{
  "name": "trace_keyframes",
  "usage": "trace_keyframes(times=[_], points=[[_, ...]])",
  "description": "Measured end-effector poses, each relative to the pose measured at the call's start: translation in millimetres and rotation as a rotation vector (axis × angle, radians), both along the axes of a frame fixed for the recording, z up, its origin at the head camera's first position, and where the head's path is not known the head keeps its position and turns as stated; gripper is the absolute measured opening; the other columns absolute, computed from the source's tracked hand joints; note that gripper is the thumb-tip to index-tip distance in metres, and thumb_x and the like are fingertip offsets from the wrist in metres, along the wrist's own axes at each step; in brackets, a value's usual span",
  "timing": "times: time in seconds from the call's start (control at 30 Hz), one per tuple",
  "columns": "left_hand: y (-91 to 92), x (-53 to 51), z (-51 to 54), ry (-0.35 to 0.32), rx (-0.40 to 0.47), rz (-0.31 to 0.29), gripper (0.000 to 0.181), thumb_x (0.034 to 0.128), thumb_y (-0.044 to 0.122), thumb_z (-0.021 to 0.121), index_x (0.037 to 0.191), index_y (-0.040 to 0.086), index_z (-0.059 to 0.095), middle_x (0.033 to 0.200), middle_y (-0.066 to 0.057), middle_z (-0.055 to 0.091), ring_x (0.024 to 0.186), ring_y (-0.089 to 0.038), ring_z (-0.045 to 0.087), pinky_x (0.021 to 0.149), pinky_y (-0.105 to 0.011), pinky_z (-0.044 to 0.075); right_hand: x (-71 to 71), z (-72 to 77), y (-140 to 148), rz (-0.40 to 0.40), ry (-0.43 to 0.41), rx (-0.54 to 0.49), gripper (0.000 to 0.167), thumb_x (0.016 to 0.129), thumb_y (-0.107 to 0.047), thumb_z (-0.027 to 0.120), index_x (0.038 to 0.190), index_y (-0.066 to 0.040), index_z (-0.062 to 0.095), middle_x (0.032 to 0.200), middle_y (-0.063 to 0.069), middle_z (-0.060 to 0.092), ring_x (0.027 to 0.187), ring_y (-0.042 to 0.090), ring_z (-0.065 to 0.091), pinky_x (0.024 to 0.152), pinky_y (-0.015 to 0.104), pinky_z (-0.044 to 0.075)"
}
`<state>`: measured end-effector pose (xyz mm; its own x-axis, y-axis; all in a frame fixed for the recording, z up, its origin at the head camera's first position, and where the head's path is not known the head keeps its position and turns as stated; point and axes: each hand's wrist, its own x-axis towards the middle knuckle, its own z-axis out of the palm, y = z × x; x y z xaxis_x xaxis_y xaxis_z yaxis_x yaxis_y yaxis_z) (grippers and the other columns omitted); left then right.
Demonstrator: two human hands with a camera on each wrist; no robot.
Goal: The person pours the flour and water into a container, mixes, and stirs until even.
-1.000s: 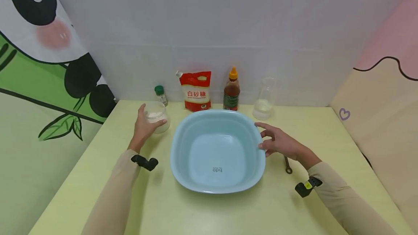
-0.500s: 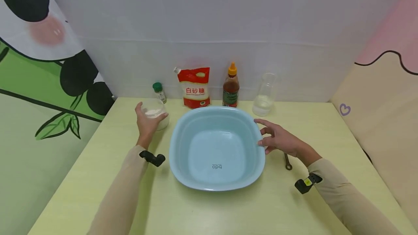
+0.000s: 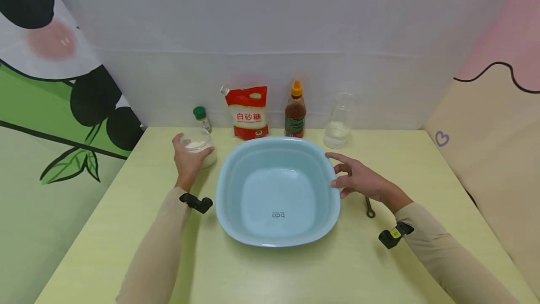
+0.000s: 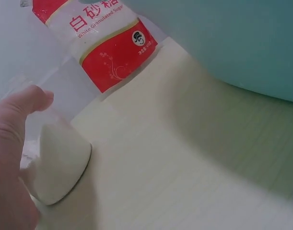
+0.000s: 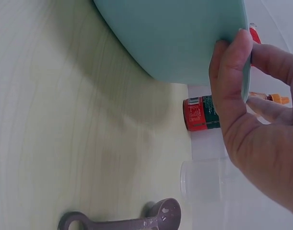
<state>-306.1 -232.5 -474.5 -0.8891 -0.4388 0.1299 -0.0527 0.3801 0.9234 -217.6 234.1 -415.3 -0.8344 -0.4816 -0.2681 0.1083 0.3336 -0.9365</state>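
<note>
My left hand (image 3: 188, 161) holds a clear cup (image 3: 203, 151) part-filled with white powder, thumb on its near right side and fingers round the left. In the left wrist view the powder (image 4: 60, 158) lies heaped unevenly and the cup's base is at the tabletop. A large light-blue washbasin (image 3: 276, 201) stands in the middle, nothing inside it. My right hand (image 3: 358, 179) grips its right rim, with digits on both faces of the wall in the right wrist view. Beneath the right hand lies a dark measuring spoon (image 5: 165, 215), partly hidden in the head view.
Along the back wall stand a small green-capped shaker (image 3: 201, 117), a red-and-white sugar pouch (image 3: 249, 114), a sauce bottle (image 3: 295, 114) with an orange nozzle, and a clear vessel (image 3: 337, 128) with clear liquid. The basin's rim hides the sauce bottle's foot. Pale yellow tabletop (image 3: 253, 276) lies in front.
The left forearm has shifted slightly right and the hand has settled closer round the cup. The right hand stays at the basin's rim. The whole head view has drifted slightly.
</note>
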Motion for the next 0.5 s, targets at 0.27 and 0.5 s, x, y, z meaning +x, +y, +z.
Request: trace_keyframes(times=[0.27, 0.5], points=[[-6.9, 2.9, 14.0, 0.047, 0.094, -0.013, 0.096, 0.0722, 0.021, 0.087, 0.147, 0.016, 0.027, 0.144, -0.018, 0.044, 0.132, -0.031, 0.043, 0.114, -0.043, 0.033, 2.1, 5.8, -2, -0.003, -0.018, -0.007, 0.081, 0.093, -0.01, 0.066, 0.159, -0.016, 0.02, 0.123, 0.024, 0.052, 0.08, 0.022, 0.067, 0.068, 0.034, 0.06], [-12.9, 8.9, 31.5, 0.052, 0.208, -0.05, 0.094, 0.0758, 0.012, 0.084, 0.149, 0.021, 0.025, 0.148, -0.01, 0.038, 0.135, -0.024, 0.038, 0.116, -0.039, 0.032, 3.1, 5.8, -1, -0.003, -0.019, -0.007, 0.082, 0.093, -0.01, 0.066, 0.159, -0.015, 0.02, 0.123, 0.025, 0.052, 0.081, 0.022, 0.067, 0.068, 0.034, 0.06]])
